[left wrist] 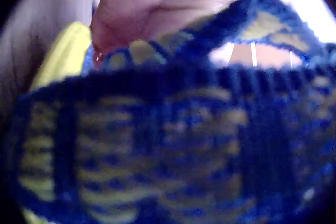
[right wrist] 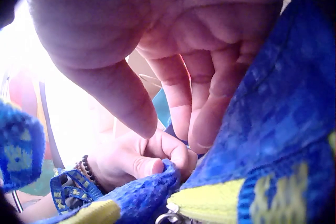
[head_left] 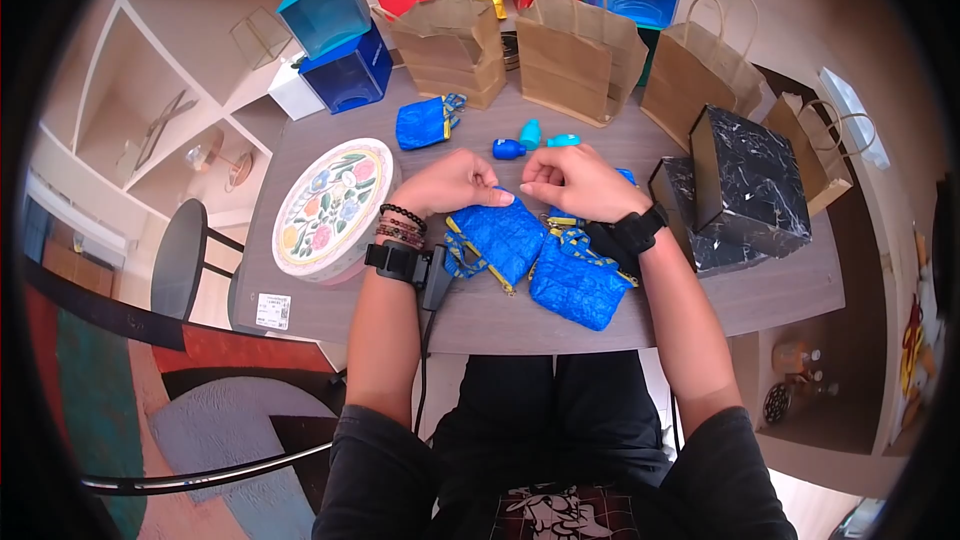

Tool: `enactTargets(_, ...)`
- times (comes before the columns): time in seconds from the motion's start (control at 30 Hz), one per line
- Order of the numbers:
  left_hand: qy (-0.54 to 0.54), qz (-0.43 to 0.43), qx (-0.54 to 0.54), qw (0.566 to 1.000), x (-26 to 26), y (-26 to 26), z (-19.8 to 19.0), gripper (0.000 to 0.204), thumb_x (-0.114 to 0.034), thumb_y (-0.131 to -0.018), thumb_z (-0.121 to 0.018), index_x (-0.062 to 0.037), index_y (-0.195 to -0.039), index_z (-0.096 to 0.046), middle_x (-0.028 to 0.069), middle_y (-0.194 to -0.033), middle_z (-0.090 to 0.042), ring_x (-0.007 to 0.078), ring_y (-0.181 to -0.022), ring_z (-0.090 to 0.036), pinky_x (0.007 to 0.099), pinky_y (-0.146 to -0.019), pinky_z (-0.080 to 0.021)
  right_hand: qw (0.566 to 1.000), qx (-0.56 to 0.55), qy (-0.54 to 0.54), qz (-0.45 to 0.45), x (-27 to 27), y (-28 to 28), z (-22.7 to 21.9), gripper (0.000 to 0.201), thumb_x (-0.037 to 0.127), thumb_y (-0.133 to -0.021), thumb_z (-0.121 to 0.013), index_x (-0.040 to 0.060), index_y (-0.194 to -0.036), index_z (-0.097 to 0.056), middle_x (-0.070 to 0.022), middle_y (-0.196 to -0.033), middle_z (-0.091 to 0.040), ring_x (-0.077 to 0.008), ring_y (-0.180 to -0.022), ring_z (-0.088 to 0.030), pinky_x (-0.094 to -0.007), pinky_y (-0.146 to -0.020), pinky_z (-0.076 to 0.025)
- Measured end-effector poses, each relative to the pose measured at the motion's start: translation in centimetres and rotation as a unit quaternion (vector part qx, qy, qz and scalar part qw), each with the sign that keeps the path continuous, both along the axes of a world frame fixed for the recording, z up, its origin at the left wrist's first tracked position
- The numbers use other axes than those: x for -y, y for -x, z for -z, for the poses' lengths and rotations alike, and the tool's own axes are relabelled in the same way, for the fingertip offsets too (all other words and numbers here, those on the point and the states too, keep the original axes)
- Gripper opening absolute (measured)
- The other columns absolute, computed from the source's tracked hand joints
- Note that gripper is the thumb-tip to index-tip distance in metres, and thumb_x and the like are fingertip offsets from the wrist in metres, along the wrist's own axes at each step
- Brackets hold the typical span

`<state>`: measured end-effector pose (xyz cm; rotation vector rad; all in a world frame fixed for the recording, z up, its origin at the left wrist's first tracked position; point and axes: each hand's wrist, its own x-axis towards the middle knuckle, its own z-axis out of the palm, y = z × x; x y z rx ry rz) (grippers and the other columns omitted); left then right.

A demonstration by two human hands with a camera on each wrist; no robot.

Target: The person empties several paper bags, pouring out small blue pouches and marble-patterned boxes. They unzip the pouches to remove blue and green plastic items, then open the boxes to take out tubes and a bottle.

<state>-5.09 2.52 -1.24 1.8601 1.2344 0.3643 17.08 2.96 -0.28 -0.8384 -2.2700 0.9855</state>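
Note:
My left hand (head_left: 452, 182) pinches the top corner of a blue zip pouch (head_left: 505, 238) with yellow trim between thumb and fingers. In the right wrist view its thumb lies over the pouch's edge. My right hand (head_left: 585, 188) hovers just right of that corner, fingers loosely bent, thumb and fingertips apart with nothing between them. Below it lies a second blue pouch (head_left: 580, 292) with a patterned strap and yellow zip; another blue pouch is partly hidden under the right wrist. Patterned blue-and-yellow strap webbing (left wrist: 157, 140) fills the left wrist view, blurred.
Beyond the hands lie a dark blue bottle (head_left: 508, 149), two teal bottles (head_left: 530, 133) and another blue pouch (head_left: 422, 125). A round floral box (head_left: 335, 205) stands left, black marbled boxes (head_left: 750, 180) right. Brown paper bags (head_left: 580, 65) and blue boxes (head_left: 345, 70) line the back.

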Motion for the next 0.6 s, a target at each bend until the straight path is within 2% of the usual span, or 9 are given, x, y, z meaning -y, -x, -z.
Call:
enactTargets(0.07, 0.001, -0.011, 0.016, 1.000, -0.1, 0.0, 0.0, 0.022, -0.024, -0.078, -0.070, -0.0045, -0.076, -0.060, -0.0040, -0.066, -0.056, 0.0038, -0.057, -0.048, 0.0199, -0.049, -0.037, 1.000, 0.001, 0.003, -0.004, 0.0, 0.0, -0.1, 0.017, 0.016, -0.080, -0.064, -0.0006, -0.081, -0.060, -0.0074, -0.067, -0.060, -0.0152, -0.063, -0.058, -0.0286, -0.059, -0.047)
enactTargets(0.13, 0.040, -0.076, 0.131, 0.988, -0.4, 0.1, 0.2, 0.021, -0.023, -0.084, -0.063, -0.0057, -0.075, -0.057, -0.0034, -0.066, -0.057, 0.0033, -0.056, -0.050, 0.0193, -0.049, -0.038, 0.999, 0.008, 0.029, 0.009, 0.1, 0.1, -0.3, 0.022, 0.021, -0.082, -0.065, 0.0004, -0.087, -0.061, -0.0083, -0.073, -0.062, -0.0158, -0.066, -0.059, -0.0287, -0.061, -0.047)
enactTargets(0.17, 0.040, -0.077, 0.131, 0.988, -0.5, 0.2, 0.3, 0.021, -0.023, -0.084, -0.063, -0.0057, -0.075, -0.057, -0.0034, -0.066, -0.057, 0.0033, -0.056, -0.050, 0.0193, -0.049, -0.038, 1.000, 0.008, 0.029, 0.008, 0.0, 0.1, -0.1, 0.022, 0.021, -0.082, -0.065, 0.0004, -0.087, -0.061, -0.0083, -0.073, -0.062, -0.0158, -0.066, -0.059, -0.0287, -0.061, -0.047)
enactTargets(0.23, 0.042, -0.158, 0.280, 0.946, -0.5, 0.1, 0.3, 0.020, -0.023, -0.088, -0.057, -0.0070, -0.076, -0.055, -0.0020, -0.068, -0.057, 0.0034, -0.056, -0.051, 0.0192, -0.049, -0.041, 0.997, -0.021, -0.058, 0.055, -0.2, 0.2, 0.4, 0.043, 0.038, -0.081, -0.063, -0.0019, -0.097, -0.059, -0.0151, -0.077, -0.063, -0.0221, -0.069, -0.062, -0.0332, -0.060, -0.047)
enactTargets(0.27, 0.050, -0.184, 0.323, 0.927, -0.5, 0.0, 0.0, 0.020, -0.023, -0.090, -0.055, -0.0071, -0.077, -0.054, 0.0001, -0.069, -0.059, 0.0046, -0.056, -0.054, 0.0197, -0.051, -0.044, 0.997, -0.021, -0.059, 0.055, -0.2, 0.3, 0.4, 0.043, 0.038, -0.081, -0.063, -0.0019, -0.097, -0.059, -0.0151, -0.077, -0.063, -0.0221, -0.069, -0.062, -0.0332, -0.060, -0.047)
enactTargets(0.33, 0.047, -0.205, 0.346, 0.914, -0.5, -0.2, -0.2, 0.021, -0.023, -0.089, -0.056, -0.0068, -0.075, -0.054, -0.0001, -0.067, -0.057, 0.0050, -0.056, -0.053, 0.0201, -0.051, -0.043, 0.994, -0.088, 0.031, 0.053, 0.0, 0.4, 0.2, 0.057, 0.046, -0.080, -0.061, -0.0015, -0.110, -0.053, -0.0167, -0.081, -0.062, -0.0218, -0.070, -0.060, -0.0352, -0.059, -0.047)
enactTargets(0.43, 0.046, -0.205, 0.373, 0.904, -0.5, -0.6, -0.2, 0.021, -0.023, -0.090, -0.055, -0.0055, -0.078, -0.054, 0.0009, -0.069, -0.057, 0.0064, -0.060, -0.054, 0.0205, -0.054, -0.045, 0.985, -0.145, 0.071, 0.056, -0.6, 0.5, 1.1, 0.053, 0.039, -0.081, -0.063, -0.0007, -0.113, -0.049, -0.0131, -0.080, -0.061, -0.0164, -0.070, -0.059, -0.0314, -0.059, -0.047)
enactTargets(0.53, 0.072, -0.179, 0.432, 0.881, -0.1, -1.7, -0.5, 0.020, -0.022, -0.091, -0.052, -0.0028, -0.097, -0.049, 0.0049, -0.084, -0.059, 0.0105, -0.073, -0.060, 0.0246, -0.065, -0.052, 0.974, -0.204, 0.087, 0.040, -0.8, 0.4, 1.1, 0.045, 0.028, -0.081, -0.066, 0.0006, -0.112, -0.049, -0.0090, -0.083, -0.060, -0.0113, -0.073, -0.057, -0.0263, -0.059, -0.047)
enactTargets(0.6, 0.057, -0.196, 0.462, 0.863, 0.1, -2.0, -0.8, 0.022, -0.023, -0.092, -0.051, -0.0029, -0.100, -0.049, 0.0063, -0.088, -0.059, 0.0116, -0.075, -0.061, 0.0256, -0.066, -0.052, 0.963, -0.244, 0.095, 0.069, -1.1, 0.5, 1.1, 0.041, 0.024, -0.081, -0.067, 0.0012, -0.111, -0.050, -0.0074, -0.086, -0.059, -0.0099, -0.073, -0.056, -0.0244, -0.058, -0.046)
